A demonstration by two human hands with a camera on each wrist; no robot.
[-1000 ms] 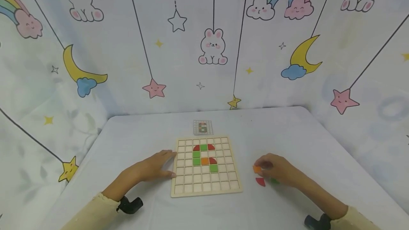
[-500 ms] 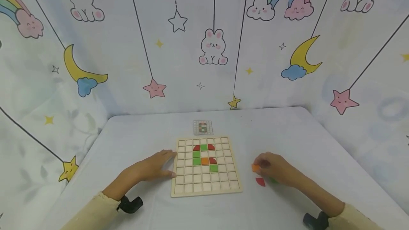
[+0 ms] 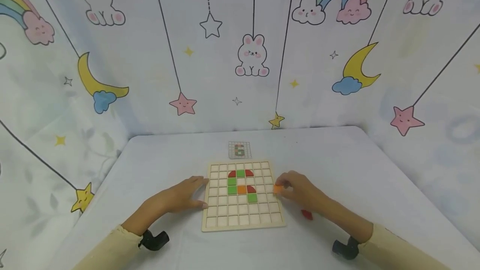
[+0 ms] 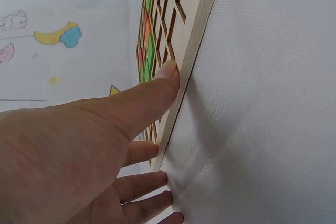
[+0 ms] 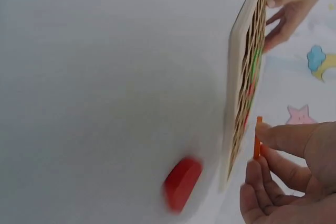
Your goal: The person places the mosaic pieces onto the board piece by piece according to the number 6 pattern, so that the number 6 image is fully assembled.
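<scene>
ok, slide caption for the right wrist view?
Right hand pinches an orange tile by the gridded board; left hand at the board's far edge, red piece nearby.

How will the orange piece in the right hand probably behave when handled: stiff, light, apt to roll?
The orange piece is probably stiff: seen edge-on, it looks straight where the right hand pinches it. It looks thin and small, so it is likely light. Its flat shape suggests that it would slide rather than roll if pushed.
</scene>
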